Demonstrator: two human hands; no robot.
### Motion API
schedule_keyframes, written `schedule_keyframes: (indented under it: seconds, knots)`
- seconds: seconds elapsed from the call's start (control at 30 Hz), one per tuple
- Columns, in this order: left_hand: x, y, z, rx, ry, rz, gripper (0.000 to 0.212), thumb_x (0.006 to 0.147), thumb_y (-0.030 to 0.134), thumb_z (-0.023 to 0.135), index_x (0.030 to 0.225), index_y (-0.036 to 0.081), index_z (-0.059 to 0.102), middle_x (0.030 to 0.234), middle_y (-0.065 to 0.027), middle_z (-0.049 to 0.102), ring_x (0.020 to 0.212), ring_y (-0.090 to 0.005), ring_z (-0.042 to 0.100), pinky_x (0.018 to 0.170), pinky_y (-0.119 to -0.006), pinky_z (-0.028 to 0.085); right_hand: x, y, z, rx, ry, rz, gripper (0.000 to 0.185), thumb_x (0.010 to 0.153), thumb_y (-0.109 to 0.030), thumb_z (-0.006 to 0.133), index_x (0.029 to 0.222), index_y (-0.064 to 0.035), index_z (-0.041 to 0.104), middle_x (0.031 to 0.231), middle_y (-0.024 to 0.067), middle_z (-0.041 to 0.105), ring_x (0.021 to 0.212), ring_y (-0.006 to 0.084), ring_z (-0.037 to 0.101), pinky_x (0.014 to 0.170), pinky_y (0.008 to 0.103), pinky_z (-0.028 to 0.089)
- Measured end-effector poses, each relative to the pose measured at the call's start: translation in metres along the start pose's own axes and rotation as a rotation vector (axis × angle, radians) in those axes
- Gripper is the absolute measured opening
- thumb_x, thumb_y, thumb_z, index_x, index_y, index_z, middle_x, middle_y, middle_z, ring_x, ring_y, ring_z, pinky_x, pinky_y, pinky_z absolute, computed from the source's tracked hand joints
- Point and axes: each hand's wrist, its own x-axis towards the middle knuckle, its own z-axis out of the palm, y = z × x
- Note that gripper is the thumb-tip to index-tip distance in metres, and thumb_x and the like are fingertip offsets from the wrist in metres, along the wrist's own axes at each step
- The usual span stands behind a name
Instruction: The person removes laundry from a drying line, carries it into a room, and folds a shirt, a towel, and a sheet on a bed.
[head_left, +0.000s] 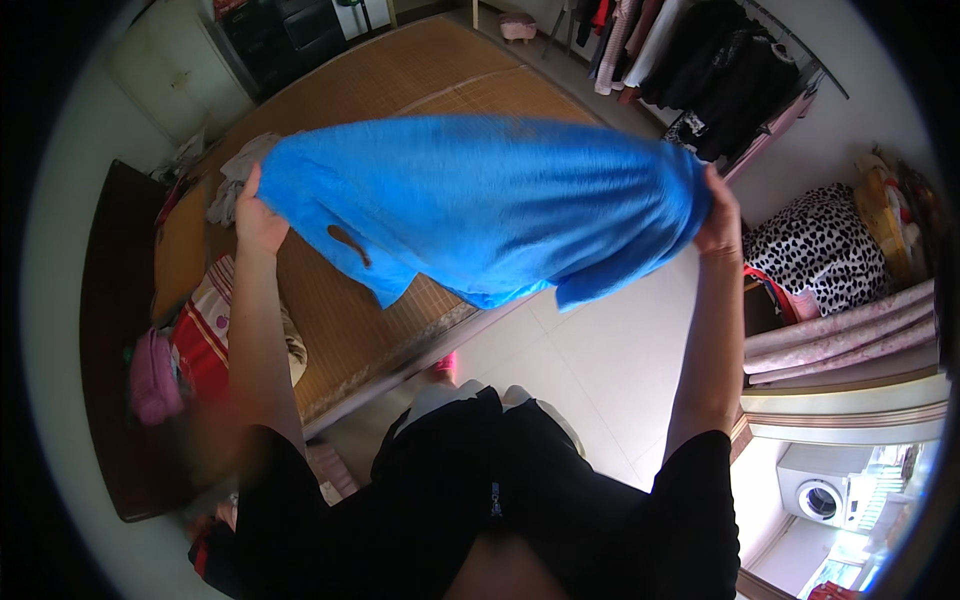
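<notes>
A bright blue plush cloth (465, 202), perhaps a blanket or garment, is stretched in the air between both hands. My left hand (260, 217) grips its left end, with the fingers partly hidden behind the fabric. At the opposite end, my right hand (718, 214) is closed on the bunched edge. Folds run through the right half, and loose corners hang along the lower side. A dark elongated opening or mark shows near the lower left. Beneath and beyond the cloth lies a bed covered with a brown woven mat (352, 337).
A red patterned textile (201, 345) and a pink bundle (154, 375) lie by the dark headboard (124, 337). Clothes (709, 64) hang on a rack at upper right. A black-and-white spotted fabric (821, 244) sits on the right. A washing machine (821, 491) stands through the doorway.
</notes>
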Motion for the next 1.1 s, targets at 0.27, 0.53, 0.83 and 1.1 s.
schedule_keyframes:
  seconds: [0.27,0.53,0.83,1.1]
  knots:
    - [0.031,-0.01,-0.041,0.007,0.202,-0.052,0.047,0.087,0.033,0.037,0.122,0.001,0.032,0.124,-0.0114,0.036,0.111,-0.0254,0.036,0.095,-0.038,0.029,0.012,0.089,0.007,-0.319,-0.042,-0.07,0.057,0.073,-0.023,0.062,0.12,-0.0046,0.036,0.114,0.0081,0.046,0.107,0.021,0.042,0.093,0.0343,0.032]
    - [0.032,0.002,-0.106,0.181,0.564,0.037,0.039,0.085,0.028,0.045,0.115,0.002,0.042,0.114,-0.0098,0.046,0.102,-0.0229,0.043,0.089,-0.035,0.035,0.075,0.061,-0.073,0.215,0.464,0.269,0.026,0.079,-0.01,0.05,0.1,0.0034,0.043,0.087,0.0177,0.053,0.08,0.029,0.054,0.072,0.0388,0.048]
    - [-0.017,0.105,0.031,-0.049,0.222,0.49,0.043,0.079,0.016,0.056,0.112,-0.006,0.04,0.116,-0.013,0.043,0.104,-0.0247,0.041,0.092,-0.036,0.032,0.085,-0.064,0.013,0.017,0.046,-0.351,0.022,0.082,-0.01,0.047,0.103,-0.0043,0.046,0.094,0.0104,0.053,0.089,0.0216,0.052,0.081,0.0372,0.043]
    - [-0.003,0.09,0.011,0.153,0.295,0.214,0.042,0.08,0.015,0.053,0.115,-0.004,0.04,0.117,-0.0127,0.043,0.104,-0.0243,0.042,0.091,-0.038,0.033,0.111,-0.074,0.023,-0.232,-0.172,-0.236,0.062,0.075,0.0,0.052,0.128,-0.0096,0.022,0.111,0.0157,0.046,0.1,0.0249,0.047,0.086,0.0358,0.038]
